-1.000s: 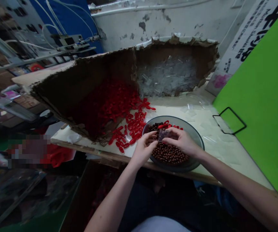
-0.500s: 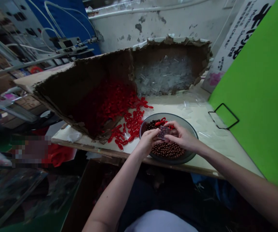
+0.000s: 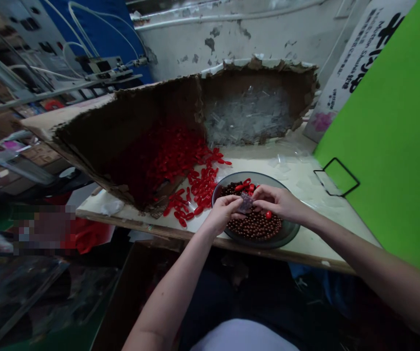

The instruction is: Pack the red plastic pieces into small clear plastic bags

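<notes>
Over a dark round bowl (image 3: 292, 234), my left hand (image 3: 223, 213) pinches a small clear plastic piece (image 3: 246, 203), perhaps a little box or packet. My right hand (image 3: 274, 202) closes its fingertips on the same piece from the other side. Shiny brown beads (image 3: 256, 226) fill much of the bowl below both hands. Several red plastic pieces (image 3: 245, 185) lie on the beads behind the fingers, and one red piece (image 3: 269, 214) shows under my right hand. What the clear piece contains is too small to make out.
A torn cardboard box (image 3: 85, 122) stands behind the bowl, with red oval pieces (image 3: 181, 151) spilling from its left part and clear plastic pieces (image 3: 250, 114) in its right part. A green panel (image 3: 389, 161) with a black wire frame (image 3: 337, 178) rises at right. Machinery (image 3: 100, 68) stands at left.
The clear piece has tilted between my hands. My right fingers have shifted to a pinch at its edge, and a red piece now shows beneath my right hand.
</notes>
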Demonstrator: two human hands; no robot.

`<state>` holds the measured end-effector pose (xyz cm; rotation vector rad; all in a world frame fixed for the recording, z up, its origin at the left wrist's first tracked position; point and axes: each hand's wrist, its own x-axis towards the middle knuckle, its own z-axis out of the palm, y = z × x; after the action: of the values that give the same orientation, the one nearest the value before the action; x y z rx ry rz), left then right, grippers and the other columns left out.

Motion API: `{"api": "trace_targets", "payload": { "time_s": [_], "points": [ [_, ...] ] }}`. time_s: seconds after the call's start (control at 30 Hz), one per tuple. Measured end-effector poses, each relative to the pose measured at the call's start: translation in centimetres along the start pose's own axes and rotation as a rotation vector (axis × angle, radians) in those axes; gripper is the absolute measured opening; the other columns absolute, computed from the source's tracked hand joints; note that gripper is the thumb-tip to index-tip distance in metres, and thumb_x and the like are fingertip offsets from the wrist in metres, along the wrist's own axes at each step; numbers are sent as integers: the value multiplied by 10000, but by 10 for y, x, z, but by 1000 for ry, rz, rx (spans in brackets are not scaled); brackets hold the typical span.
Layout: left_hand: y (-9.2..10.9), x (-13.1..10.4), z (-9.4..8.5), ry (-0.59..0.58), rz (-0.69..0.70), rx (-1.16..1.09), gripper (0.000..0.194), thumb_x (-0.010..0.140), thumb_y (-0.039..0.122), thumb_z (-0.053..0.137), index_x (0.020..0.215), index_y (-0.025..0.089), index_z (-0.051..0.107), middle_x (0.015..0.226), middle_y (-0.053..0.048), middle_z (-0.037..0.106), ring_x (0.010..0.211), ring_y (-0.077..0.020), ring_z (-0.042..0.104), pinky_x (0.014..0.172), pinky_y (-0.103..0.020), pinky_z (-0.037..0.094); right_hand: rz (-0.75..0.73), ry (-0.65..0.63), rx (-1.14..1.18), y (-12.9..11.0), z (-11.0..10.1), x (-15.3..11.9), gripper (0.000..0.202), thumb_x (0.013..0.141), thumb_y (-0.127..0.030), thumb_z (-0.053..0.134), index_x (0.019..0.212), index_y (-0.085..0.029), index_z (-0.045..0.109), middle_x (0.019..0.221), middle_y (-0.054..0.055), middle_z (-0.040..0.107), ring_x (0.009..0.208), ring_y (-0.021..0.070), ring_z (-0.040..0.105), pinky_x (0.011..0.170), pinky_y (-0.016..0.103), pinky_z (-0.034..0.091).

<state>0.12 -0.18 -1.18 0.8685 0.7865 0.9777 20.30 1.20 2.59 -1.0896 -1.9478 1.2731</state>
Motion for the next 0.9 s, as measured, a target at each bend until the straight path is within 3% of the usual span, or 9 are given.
{"api": "trace_targets", "payload": {
  "time_s": [0.23,0.4,0.53,0.7,0.8,0.9],
  "points": [
    [5,1,8,-4,89,-180,378,596,196,804,941,131,663,923,-50,691,791,-132,651,781,-275,504,9,174,77,-9,2,3,354,803,-389,640,1111,-223,581,952,51,707,808,183,678,747,344,553],
    [9,-2,14,-57,143,-119,411,633,185,774,1005,161,599,927,-37,684,822,-134,646,814,-290,492,-74,242,-29,-18,11,8,299,777,-403,669,1015,-223,664,1007,50,716,887,210,674,829,366,532],
    [10,-5,7,-48,177,-56,516,673,175,737,1144,200,527,1128,-90,654,979,-165,636,857,-279,466,-96,323,-161,-17,10,7,265,781,-395,660,979,-221,682,950,47,730,831,204,683,805,360,534],
    [10,-4,-2,82,197,-7,499,712,196,689,1180,196,515,1180,-127,633,1078,-204,605,872,-293,459,-32,286,-272,-4,7,4,255,763,-382,664,955,-221,707,904,45,736,784,204,680,762,360,540],
    [10,-2,0,21,192,35,523,695,175,697,1191,186,530,1153,-122,645,1058,-201,612,884,-302,458,4,281,-231,0,8,4,282,757,-393,670,985,-228,698,898,35,736,767,197,679,748,354,538],
    [10,-3,7,-80,129,75,597,645,155,734,1210,179,542,1025,-93,686,907,-173,649,812,-284,482,-3,249,-145,-3,9,4,333,746,-397,685,1033,-229,666,883,26,730,737,182,673,702,327,536]
  ]
}}
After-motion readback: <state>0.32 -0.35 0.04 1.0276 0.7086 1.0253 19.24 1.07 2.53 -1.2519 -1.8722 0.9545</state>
